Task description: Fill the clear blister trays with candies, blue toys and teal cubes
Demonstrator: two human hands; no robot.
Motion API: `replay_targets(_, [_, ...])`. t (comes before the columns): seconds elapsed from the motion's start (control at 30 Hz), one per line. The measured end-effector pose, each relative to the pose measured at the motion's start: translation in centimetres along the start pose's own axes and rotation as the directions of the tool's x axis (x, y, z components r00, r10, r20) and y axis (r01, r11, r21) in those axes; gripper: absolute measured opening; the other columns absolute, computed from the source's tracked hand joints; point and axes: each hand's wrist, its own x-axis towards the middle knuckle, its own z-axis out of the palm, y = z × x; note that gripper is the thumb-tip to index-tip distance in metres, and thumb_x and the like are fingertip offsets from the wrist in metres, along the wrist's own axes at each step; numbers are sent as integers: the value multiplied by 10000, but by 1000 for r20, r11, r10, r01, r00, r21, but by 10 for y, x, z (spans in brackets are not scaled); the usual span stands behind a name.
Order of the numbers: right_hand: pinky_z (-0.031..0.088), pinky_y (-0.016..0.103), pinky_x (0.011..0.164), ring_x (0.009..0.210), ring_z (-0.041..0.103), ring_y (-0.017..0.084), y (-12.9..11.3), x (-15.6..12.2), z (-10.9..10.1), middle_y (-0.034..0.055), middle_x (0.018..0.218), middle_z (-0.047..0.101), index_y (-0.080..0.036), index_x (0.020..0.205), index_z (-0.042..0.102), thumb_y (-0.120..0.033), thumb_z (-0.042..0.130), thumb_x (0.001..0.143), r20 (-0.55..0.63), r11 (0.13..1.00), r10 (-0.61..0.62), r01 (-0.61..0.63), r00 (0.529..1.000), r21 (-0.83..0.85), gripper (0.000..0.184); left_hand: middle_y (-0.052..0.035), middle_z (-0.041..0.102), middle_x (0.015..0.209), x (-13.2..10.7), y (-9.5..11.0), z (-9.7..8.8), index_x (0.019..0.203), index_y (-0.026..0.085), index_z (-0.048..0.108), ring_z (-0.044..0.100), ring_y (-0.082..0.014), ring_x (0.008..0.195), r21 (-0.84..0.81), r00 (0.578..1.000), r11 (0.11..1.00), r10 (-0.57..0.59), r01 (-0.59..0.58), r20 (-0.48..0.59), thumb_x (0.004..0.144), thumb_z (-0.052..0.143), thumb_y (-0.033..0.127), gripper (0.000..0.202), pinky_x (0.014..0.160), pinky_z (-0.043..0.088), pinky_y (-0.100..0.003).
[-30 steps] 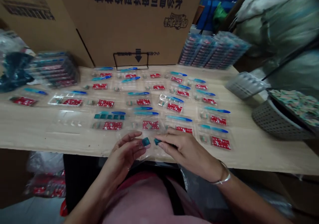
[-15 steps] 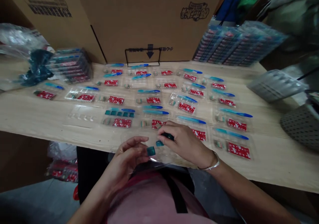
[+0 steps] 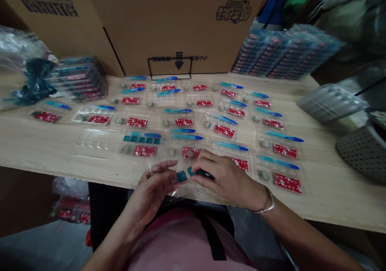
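My left hand (image 3: 155, 184) pinches a small teal square piece (image 3: 181, 176) at the table's near edge. Right beside it, my right hand (image 3: 224, 176) is closed on several more teal pieces (image 3: 199, 172), its fingertips almost touching the left hand's piece. Both hands hover over a clear plastic blister tray (image 3: 169, 164) lying at the table edge. Just beyond lie rows of clear trays holding red patterned cards (image 3: 224, 130) and blue pens (image 3: 230, 145). One tray holds a row of teal squares (image 3: 141, 139).
A large cardboard box (image 3: 169, 21) stands at the back of the wooden table (image 3: 39, 142). Stacks of filled trays sit at the back left (image 3: 78, 78) and back right (image 3: 283, 52). A grey basket (image 3: 362, 152) and a stack of empty trays (image 3: 330, 102) are at the right.
The hands came back together at the table edge after the right hand reached slightly forward; the camera view shifted a little left and down.
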Motion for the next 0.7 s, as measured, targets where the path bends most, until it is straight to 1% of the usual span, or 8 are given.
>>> replay_targets(0.1, [436,243,637,757,541,133,-1,0,-1,41,866,556,-175,912,593,-280,472,918,2,1000,-29,29,1000,6,161,-30,693,679,1,0,2,902,125,684,659,-138,643,-21,1000,1000,-9,9,-9,620,696,115,283,642,542,-223])
replay_targets(0.17, [432,242,630,746,539,132,-1,0,0,45,863,557,-173,903,595,-260,448,925,-15,995,-64,63,998,-79,173,-30,694,679,2,0,4,920,123,680,658,-134,637,-47,1000,999,-18,17,-25,626,680,104,295,633,541,-216])
replay_targets(0.23, [412,241,593,708,534,130,0,0,4,52,846,565,-167,863,598,-228,414,933,-52,973,-95,82,994,-214,206,-33,696,692,2,1,6,915,122,681,658,-132,653,-83,998,997,-5,0,-56,627,659,91,291,638,540,-209])
replay_targets(0.3, [402,238,581,701,534,130,1,0,7,53,829,571,-166,830,592,-206,399,933,-97,961,-111,82,989,-263,222,-34,697,704,2,3,9,899,123,685,659,-131,664,-93,997,995,17,-24,-74,620,648,80,284,647,538,-206])
replay_targets(0.47, [433,237,661,768,548,129,2,2,5,27,823,572,-171,856,552,-240,500,892,-172,999,-23,31,985,44,93,-27,694,706,1,8,9,836,135,705,658,-138,658,-27,1000,999,18,-18,-7,592,696,102,247,644,539,-213])
replay_targets(0.53, [431,246,662,766,545,134,1,1,3,29,835,575,-172,863,546,-231,508,881,-163,998,5,6,987,63,73,-31,699,718,1,8,7,834,138,709,660,-141,672,-1,1000,1000,19,-19,4,591,708,119,244,650,538,-213])
replay_targets(0.63, [420,254,638,761,542,143,-2,-1,3,42,856,581,-174,864,559,-212,489,883,-129,999,39,-36,991,21,82,-47,709,734,2,7,5,850,136,710,670,-159,707,33,1000,999,25,-25,6,593,720,145,257,656,538,-216])
replay_targets(0.7, [420,258,647,771,546,143,-3,-3,2,43,870,590,-179,872,574,-215,501,879,-116,996,66,-58,991,74,82,-51,714,733,2,7,4,867,135,708,674,-164,705,49,1000,999,15,-16,13,593,720,146,275,652,537,-216])
